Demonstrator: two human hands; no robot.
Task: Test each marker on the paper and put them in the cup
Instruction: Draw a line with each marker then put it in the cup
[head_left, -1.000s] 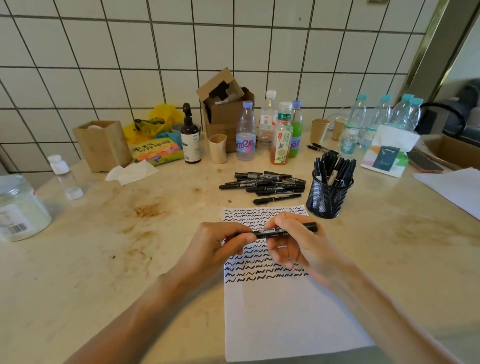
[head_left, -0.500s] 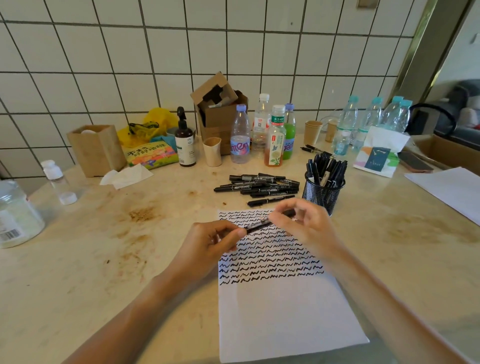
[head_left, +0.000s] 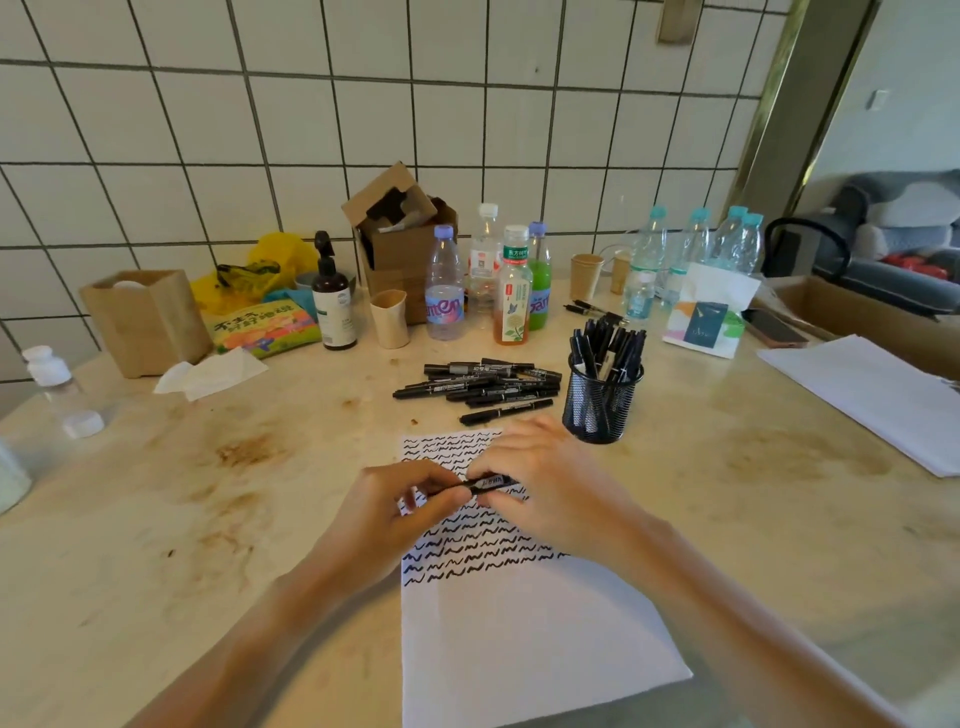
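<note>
Both hands hold one black marker level above the paper. The left hand pinches its near end in a closed grip; the right hand curls its grip round the barrel. Whether the cap is on cannot be told. Under the grip, many rows of black squiggles fill the sheet's upper part, with the lower part blank. Beyond the grip, a pile of markers lies on the bench, apparently untested; to the far right stands the mesh cup, already holding many. Progress is judged to be past midway.
</note>
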